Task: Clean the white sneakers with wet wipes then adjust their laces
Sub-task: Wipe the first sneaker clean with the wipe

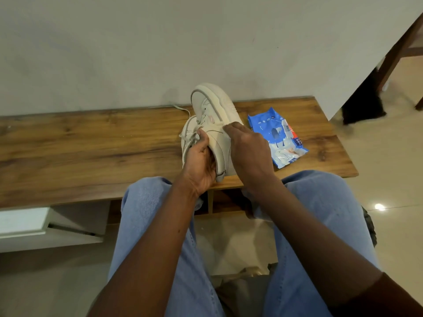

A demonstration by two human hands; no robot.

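A white sneaker lies tilted on its side on the wooden bench, toe pointing away, sole facing right. A second white sneaker sits partly hidden behind it on the left. My left hand grips the tilted sneaker at its collar and laces, thumb over the upper. My right hand lies on the sole side with fingers curled down against it; whether a wipe sits under the fingers is hidden. A blue wet wipes pack lies on the bench just right of my right hand.
A loose lace end trails on the bench behind the sneakers. The wall rises right behind the bench. My knees in blue jeans sit at the bench's near edge. A dark wooden furniture leg stands at the upper right on the tiled floor.
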